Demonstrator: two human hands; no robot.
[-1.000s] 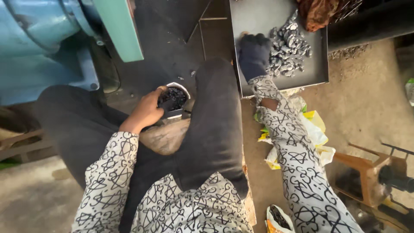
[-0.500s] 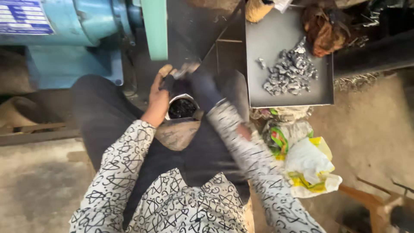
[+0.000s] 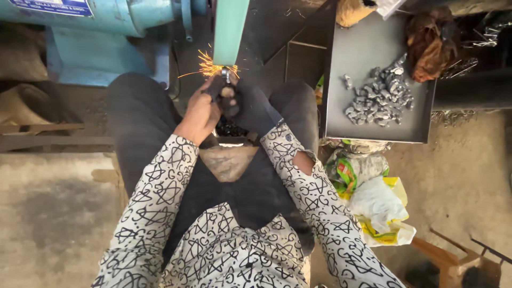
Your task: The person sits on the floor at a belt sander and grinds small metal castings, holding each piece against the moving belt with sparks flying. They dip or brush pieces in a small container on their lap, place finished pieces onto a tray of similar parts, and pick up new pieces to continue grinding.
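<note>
Work in hand: sparks fly where a small grey metal piece meets the lower end of the upright green grinding belt, so grinding is under way right now.
Left hand: the bare left hand is curled tight around the near side of the small grey metal piece, fingers closed and pressing it up to the belt.
Right hand: the right hand in a dark glove is closed too, pinching the same piece from the other side; both hands meet just under the belt.
Where the piece is: between the two hands, touching the belt, above the person's lap.
Progress: judging from the frame, this piece is mid-grind, not finished, and a good heap waits beside it, so plenty looks left.
Tray: the flat grey metal tray to the right holds a pile of small silvery metal parts bunched toward its far right, with one or two strays; a brown rag sits at its far corner.
Lap container: a small dark container shows under the hands with dark bits inside; whether they are finished pieces I cannot tell.
Floor: crumpled plastic bags in white, yellow and green lie below the tray.
Machine: a blue motor housing stands at the upper left.
</note>
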